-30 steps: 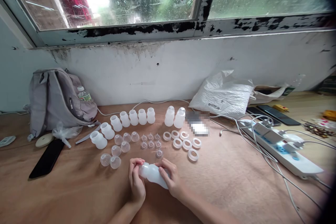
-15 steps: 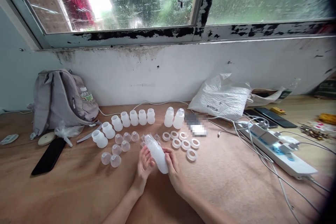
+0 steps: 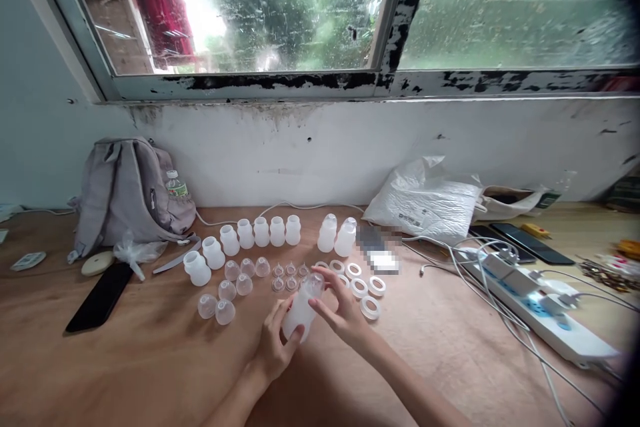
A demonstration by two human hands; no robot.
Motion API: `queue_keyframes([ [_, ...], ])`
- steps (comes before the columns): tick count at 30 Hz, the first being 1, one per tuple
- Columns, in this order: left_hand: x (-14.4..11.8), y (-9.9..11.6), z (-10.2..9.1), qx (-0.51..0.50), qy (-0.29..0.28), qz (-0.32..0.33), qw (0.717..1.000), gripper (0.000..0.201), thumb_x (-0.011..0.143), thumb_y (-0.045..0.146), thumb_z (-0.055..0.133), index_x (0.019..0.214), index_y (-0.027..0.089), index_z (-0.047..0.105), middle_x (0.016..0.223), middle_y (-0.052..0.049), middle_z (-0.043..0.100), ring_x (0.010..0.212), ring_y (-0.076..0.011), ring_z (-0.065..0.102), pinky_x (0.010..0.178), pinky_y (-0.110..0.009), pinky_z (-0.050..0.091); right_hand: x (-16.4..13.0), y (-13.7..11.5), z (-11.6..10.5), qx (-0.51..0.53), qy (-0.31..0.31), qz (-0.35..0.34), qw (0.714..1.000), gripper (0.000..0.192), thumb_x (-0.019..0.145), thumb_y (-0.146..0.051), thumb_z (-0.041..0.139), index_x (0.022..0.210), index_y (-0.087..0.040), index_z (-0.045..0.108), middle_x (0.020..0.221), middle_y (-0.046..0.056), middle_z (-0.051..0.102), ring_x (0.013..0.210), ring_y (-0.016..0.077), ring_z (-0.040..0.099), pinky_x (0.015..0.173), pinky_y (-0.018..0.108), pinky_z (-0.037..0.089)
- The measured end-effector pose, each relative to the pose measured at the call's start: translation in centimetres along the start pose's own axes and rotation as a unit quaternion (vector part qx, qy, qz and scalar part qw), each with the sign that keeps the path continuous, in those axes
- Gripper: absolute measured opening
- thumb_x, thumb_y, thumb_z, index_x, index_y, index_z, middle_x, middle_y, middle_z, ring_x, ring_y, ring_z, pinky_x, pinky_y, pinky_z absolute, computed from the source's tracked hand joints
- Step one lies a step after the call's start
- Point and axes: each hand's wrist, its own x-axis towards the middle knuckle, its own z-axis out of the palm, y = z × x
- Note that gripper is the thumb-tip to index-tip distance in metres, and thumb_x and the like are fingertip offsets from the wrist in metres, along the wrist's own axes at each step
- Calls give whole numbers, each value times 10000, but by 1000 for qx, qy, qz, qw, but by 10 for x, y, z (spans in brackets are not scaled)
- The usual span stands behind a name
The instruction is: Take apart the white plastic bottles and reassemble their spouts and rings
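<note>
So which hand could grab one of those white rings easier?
Probably the right hand: it sits beside the white rings, while the left hand cradles the bottle from below.

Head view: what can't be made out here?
- Bottle: its base is hidden by the left hand, and part of its upper side by the right hand.
- Item beside the white rings: pixelated, unreadable.
- Bag label: too small to read.
- Power strip cables: cut off at the right edge.
</note>
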Motion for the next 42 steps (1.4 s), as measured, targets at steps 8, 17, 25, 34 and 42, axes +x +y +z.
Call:
queue_keyframes([
  [8,1,-17,0,78,94,-27,992,402,837,306,447,1222,206,387,1194,-107,476,1096,-220,461,903,-367,387,76,-9,-43,-178,32,-80,980,291,770,-358,567,1018,-219,503,981,62,604,912,218,546,767,347,422],
  [17,3,-29,3,160,60,34,985,226,817,180,432,1033,193,498,967,-67,568,920,-188,532,809,-347,436,160,37,-26,-475,-14,-32,879,270,815,-355,488,1014,-172,489,895,93,639,931,242,504,813,353,275],
  [25,3,-28,-1,201,36,63,977,215,807,105,392,962,191,513,873,-45,565,850,-172,525,769,-335,440,169,61,-26,-506,-35,-14,862,295,828,-412,460,1013,-184,496,865,112,654,946,283,495,824,462,230],
  [34,3,-28,0,213,24,54,975,217,796,95,391,937,188,527,883,-56,573,864,-187,522,769,-344,440,128,45,-44,-464,14,-82,882,261,884,-311,370,1084,-202,497,1103,92,576,1051,222,454,884,363,273],
  [42,8,-26,7,285,-28,57,956,214,774,108,430,908,215,558,942,-48,573,916,-198,510,793,-343,415,8,80,-29,-430,98,-20,897,171,851,-259,415,808,-191,565,825,66,589,798,214,514,704,316,355],
])
